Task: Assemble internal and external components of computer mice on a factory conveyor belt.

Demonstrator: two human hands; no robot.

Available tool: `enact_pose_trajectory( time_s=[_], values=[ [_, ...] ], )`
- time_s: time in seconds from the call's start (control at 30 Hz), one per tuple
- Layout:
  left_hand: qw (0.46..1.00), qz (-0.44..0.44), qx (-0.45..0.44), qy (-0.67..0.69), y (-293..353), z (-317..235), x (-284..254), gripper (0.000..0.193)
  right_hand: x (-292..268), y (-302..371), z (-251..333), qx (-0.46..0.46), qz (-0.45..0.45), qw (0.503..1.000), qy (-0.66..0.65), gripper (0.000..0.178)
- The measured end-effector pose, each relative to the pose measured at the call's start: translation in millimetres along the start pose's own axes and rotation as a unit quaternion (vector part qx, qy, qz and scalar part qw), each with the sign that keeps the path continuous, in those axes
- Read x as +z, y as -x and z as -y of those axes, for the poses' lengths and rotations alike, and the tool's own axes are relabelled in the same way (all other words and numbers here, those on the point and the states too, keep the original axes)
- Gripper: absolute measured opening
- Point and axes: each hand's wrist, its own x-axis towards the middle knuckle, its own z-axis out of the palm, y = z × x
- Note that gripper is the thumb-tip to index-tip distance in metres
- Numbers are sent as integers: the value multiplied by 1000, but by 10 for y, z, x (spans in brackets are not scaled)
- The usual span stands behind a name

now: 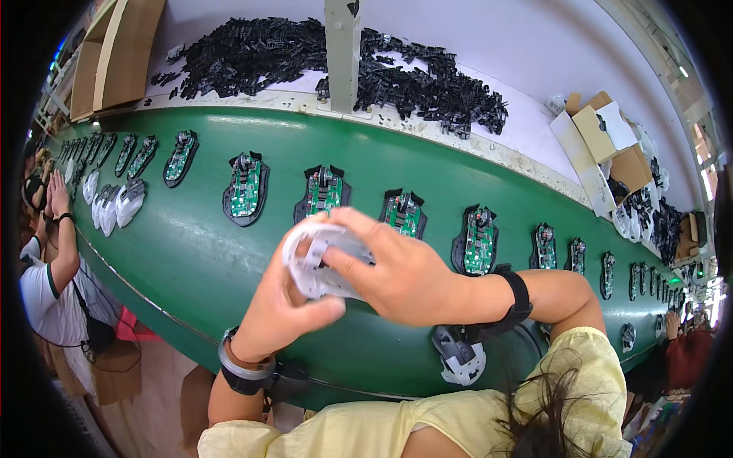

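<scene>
Both my hands are raised over the green belt, holding a white plastic mouse shell with its hollow inside facing up. My left hand wraps round its left and lower side. My right hand grips the far edge, with its thumb reaching into the shell; a small part near that thumb is too blurred to tell. Behind my hands, a mouse base with a green circuit board is partly covered by my fingers. Below my right forearm lies a grey and white mouse shell.
A row of mouse bases runs along the green belt. Several white shells lie at the left, near a co-worker's hands. Black plastic parts are heaped on the ledge behind a post. Cardboard boxes stand far right.
</scene>
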Motion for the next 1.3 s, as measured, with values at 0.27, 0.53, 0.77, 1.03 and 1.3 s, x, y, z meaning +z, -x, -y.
enact_pose_trajectory(
  time_s=[0.27, 0.53, 0.77, 1.03, 1.3],
  values=[
    [997, -36, -38, 60, 32, 88, -193, 79, -284, -70, -428, 146, -19, 985, -90, 25],
    [947, -118, 121, -273, -20, -54, -30, 73, -136, -55, -2445, 171, 126, 960, 184, 28],
    [871, -135, 207, -424, -15, -55, -146, 57, -48, -195, -2483, 234, 117, 961, 88, 34],
    [854, -104, 274, -431, -26, -35, -230, 58, -66, -215, -2489, 195, 181, 954, 135, 33],
    [879, -114, 251, -390, -13, -5, -219, 44, -494, -417, -860, 314, 15, 901, -298, 29]
  ],
)
